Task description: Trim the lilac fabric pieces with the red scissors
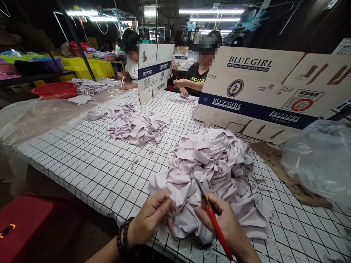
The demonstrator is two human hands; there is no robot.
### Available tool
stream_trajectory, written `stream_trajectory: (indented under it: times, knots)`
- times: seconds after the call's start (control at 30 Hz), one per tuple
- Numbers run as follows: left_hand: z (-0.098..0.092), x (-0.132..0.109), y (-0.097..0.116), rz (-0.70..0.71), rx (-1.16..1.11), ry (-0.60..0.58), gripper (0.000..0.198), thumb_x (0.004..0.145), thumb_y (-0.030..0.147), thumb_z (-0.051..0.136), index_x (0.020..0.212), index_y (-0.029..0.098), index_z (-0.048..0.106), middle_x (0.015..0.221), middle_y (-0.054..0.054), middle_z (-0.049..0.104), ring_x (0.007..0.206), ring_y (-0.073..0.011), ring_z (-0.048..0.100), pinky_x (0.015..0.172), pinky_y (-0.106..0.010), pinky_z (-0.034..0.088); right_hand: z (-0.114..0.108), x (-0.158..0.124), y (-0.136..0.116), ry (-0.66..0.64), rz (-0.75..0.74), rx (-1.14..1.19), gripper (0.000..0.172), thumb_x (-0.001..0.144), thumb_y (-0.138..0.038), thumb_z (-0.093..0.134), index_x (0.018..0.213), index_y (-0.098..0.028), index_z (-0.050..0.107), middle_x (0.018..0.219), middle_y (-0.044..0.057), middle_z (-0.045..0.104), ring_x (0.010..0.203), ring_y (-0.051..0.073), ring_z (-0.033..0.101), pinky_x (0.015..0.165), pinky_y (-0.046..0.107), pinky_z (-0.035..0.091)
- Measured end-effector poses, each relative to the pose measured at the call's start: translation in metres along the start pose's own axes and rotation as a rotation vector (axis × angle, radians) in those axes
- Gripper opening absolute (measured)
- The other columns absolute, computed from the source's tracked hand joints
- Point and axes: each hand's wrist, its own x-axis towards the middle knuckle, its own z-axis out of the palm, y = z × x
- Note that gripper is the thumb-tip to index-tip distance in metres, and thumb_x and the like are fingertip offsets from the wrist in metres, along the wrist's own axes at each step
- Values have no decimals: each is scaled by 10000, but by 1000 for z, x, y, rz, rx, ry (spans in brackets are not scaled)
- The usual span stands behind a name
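Worktable [79, 164] with a white covering ruled in a black grid. A large heap of crumpled, pale mauve fabric [214, 149] occupies the near right portion, its lower folds spread over the squares. Farther left lies a smaller, flatter heap [139, 126] of similar fabric, trailing toward the far left. Small pale scraps [128, 188] are scattered on the grid between the heaps and along the near right. At right, a flat brown cardboard sheet [287, 175] with dark markings lies partly beneath clear plastic [318, 157]. Two printed carton panels [268, 82] stand on the far part, the wider at right.
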Motion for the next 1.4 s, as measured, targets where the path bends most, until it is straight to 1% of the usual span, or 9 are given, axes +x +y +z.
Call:
stream_trajectory:
  times: [0.27,0.43,0.57,0.67,0.77,0.87,1.03,1.2,1.4]
  knots:
    - [-69,11,33,218,193,276,315,864,475,527,758,178,526,605,39,464,456,-96,487,449,-207,377,-6,7,41,150,143,168,331,738,-491,682,720,-221,493,620,-48,483,587,142,454,559,249,383]
    - [-113,35,55,82,819,676,261,807,422,417,663,209,459,702,-32,496,660,-202,540,621,-328,484,6,16,49,204,208,183,279,641,-370,719,832,-197,612,724,17,650,646,191,578,603,282,449]
    - [-99,36,44,29,1011,852,242,724,357,569,871,165,559,1099,-164,515,1131,-366,470,915,-484,411,18,26,46,222,218,163,216,669,-352,646,820,-198,623,671,9,639,605,191,568,566,285,442]
    - [-77,23,22,-111,1069,694,275,811,430,516,899,177,577,1038,-130,574,998,-311,564,835,-424,450,28,33,38,150,216,118,186,688,-330,620,833,-214,607,698,10,652,618,197,576,573,290,437]
    - [-68,12,-4,-303,992,521,264,789,452,555,717,198,550,690,-39,596,722,-254,594,707,-365,443,39,39,29,83,188,77,180,679,-318,620,828,-225,576,765,19,668,674,209,599,616,296,442]
    - [-72,11,-24,-346,923,537,227,704,401,646,675,197,550,546,13,546,633,-235,582,654,-335,418,49,45,24,32,148,87,178,691,-347,607,811,-232,544,775,17,661,692,210,604,627,294,444]
    - [-71,18,-44,-319,712,529,257,640,404,726,638,184,594,599,12,607,627,-191,607,600,-275,433,55,48,25,4,139,85,163,691,-339,603,783,-228,528,758,18,659,686,210,601,622,291,444]
    - [-48,8,-52,-355,416,607,260,840,430,588,786,184,526,686,6,636,479,-131,604,437,-229,462,56,42,28,37,134,103,140,695,-318,611,779,-233,538,715,-5,642,665,195,596,594,270,440]
    - [-17,-11,-37,-407,-612,808,68,918,45,537,888,86,581,918,-99,698,591,-62,668,588,-153,579,69,45,23,69,37,200,116,712,-276,627,804,-229,573,624,-48,576,583,159,554,551,247,426]
